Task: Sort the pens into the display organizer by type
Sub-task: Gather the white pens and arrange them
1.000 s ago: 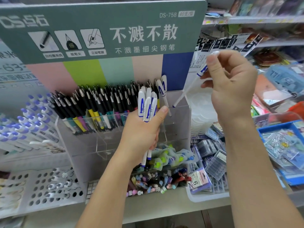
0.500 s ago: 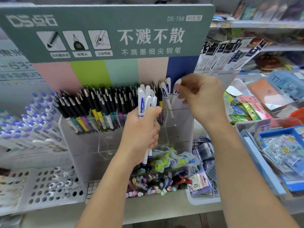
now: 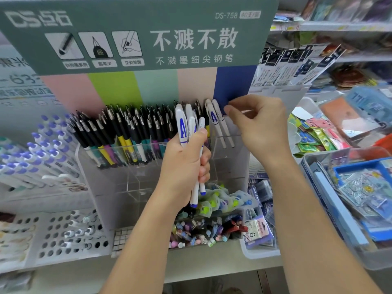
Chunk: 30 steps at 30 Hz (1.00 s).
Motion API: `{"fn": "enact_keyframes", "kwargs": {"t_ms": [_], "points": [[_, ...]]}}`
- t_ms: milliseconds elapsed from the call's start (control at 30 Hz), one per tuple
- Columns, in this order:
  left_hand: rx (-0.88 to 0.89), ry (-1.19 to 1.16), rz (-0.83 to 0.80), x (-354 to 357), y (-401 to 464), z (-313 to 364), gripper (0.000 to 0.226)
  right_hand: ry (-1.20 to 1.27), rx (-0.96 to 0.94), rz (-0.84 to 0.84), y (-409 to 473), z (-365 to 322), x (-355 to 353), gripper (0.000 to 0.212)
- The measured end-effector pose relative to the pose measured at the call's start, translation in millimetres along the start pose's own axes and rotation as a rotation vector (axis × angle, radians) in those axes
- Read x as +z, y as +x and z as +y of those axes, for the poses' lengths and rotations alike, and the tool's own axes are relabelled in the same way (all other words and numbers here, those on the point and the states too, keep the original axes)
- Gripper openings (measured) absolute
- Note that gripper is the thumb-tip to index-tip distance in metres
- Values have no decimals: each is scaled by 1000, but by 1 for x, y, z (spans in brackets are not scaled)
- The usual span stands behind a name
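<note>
My left hand [image 3: 182, 166] grips a bundle of white pens [image 3: 182, 128] with blue "A" marks, held upright in front of the clear acrylic display organizer [image 3: 118, 179]. Black-capped pens [image 3: 131, 132] with coloured barrels fill its left and middle sections. Three white pens [image 3: 222, 132] lean in its right section. My right hand [image 3: 261, 124] hovers at the top of that section. Its index fingertip is right beside the cap of the nearest white pen, and the fingers hold nothing that I can see.
A green sign board [image 3: 135, 35] rises behind the organizer. Purple-capped white pens [image 3: 38, 153] lie at the left above a perforated white tray [image 3: 63, 240]. Below the organizer is a bin of small mixed items [image 3: 203, 230]. Packets in a blue tray [image 3: 360, 187] crowd the right.
My right hand came down from the upper right with one white pen and set it into the organizer's right section. The left hand kept its bundle nearly still.
</note>
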<state>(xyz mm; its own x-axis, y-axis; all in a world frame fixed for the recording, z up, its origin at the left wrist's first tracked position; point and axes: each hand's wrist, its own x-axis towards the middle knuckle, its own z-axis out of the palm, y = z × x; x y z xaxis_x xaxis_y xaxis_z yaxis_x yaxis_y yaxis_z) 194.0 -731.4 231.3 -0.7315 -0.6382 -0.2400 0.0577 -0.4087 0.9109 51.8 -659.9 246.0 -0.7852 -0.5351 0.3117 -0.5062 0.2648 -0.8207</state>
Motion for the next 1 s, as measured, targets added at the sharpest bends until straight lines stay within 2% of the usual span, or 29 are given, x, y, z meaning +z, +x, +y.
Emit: {"fn": "enact_keyframes", "kwargs": {"t_ms": [67, 200, 300, 400, 500, 567, 667, 733, 800, 867, 1000], "points": [[16, 24, -4, 0, 0, -1, 24, 98, 88, -26, -8, -6, -8, 12], [64, 61, -16, 5, 2, 0, 24, 423, 284, -323, -27, -19, -14, 12], [84, 71, -31, 6, 5, 1, 27, 619, 402, -371, -33, -15, -10, 29], [93, 105, -61, 5, 6, 2, 32, 763, 530, -416, -32, -12, -10, 16], [106, 134, -36, 9, 4, 2, 29, 788, 511, -337, -28, -16, -10, 14], [79, 138, 54, 9, 3, 1, 35, 838, 437, -149, -20, -19, -17, 19], [67, 130, 120, 4, 5, -3, 33, 685, 144, 188, -3, -18, -38, 18], [64, 126, 127, 2, 6, -3, 29, 438, -81, 285, 7, -14, -45, 13], [57, 117, 133, 2, 8, -3, 29, 192, -215, 234, 12, -14, -39, 14], [46, 103, 132, 3, 9, -2, 33, 19, -241, 128, 11, -12, -27, 18], [51, 141, 68, 2, 10, -1, 14, -80, -211, 18, 7, 3, -6, 18]]}}
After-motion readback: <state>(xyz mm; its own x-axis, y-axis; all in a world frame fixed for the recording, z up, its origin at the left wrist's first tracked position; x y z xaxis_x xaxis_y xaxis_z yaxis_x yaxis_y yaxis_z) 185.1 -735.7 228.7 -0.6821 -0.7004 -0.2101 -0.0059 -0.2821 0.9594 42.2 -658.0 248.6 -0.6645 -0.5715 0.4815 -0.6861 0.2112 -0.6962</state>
